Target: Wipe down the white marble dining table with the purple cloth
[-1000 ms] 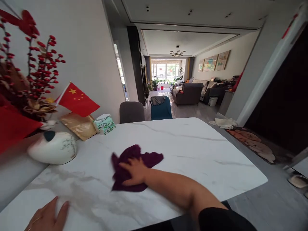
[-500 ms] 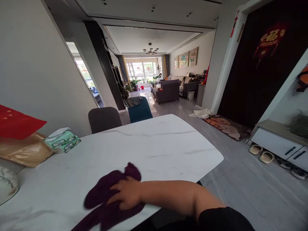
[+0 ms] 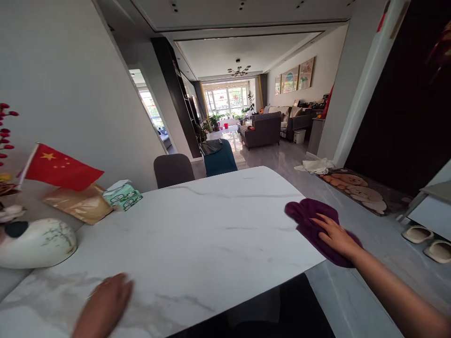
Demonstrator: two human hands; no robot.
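Note:
My right hand lies flat, fingers spread, on a dark purple cloth at the right edge of the white marble table. The cloth hangs partly past that edge. My left hand rests on the tabletop near the front left corner; it is blurred and its fingers look flat, holding nothing.
A white oval vase, a red flag, a brown packet and a green tissue pack stand along the table's left side by the wall. A grey chair is at the far end. Slippers lie on the floor at right.
My right hand has slid the purple cloth from the table's middle to its right edge. My left hand is back in view on the front left of the table.

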